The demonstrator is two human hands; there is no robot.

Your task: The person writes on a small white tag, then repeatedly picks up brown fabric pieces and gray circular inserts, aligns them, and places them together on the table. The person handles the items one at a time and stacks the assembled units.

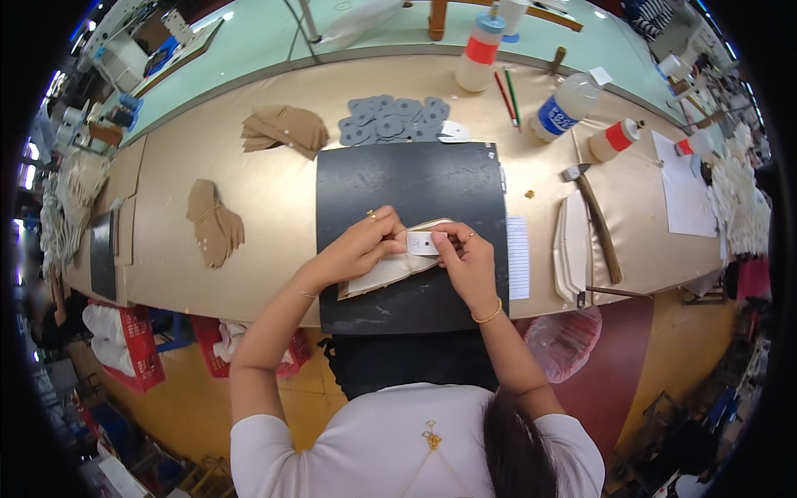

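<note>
Both hands meet over the black mat [411, 178] near the bench's front edge: the left hand [359, 249] pinches the small white patch [422, 243] from its left, the right hand [465, 257] grips it from the right, pressing it onto the cream piece [382, 276], whose long axis runs left-down to right-up beneath them, right hand marginally nearer the patch

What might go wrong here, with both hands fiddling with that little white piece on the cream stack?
1. The small white piece is pinched only at its edges by the left hand and right hand, so it may end up crooked on the cream stack.
2. The stack's layers look loose and could fan apart on the black mat.
3. The hammer lies near the right elbow and might get knocked.
</note>
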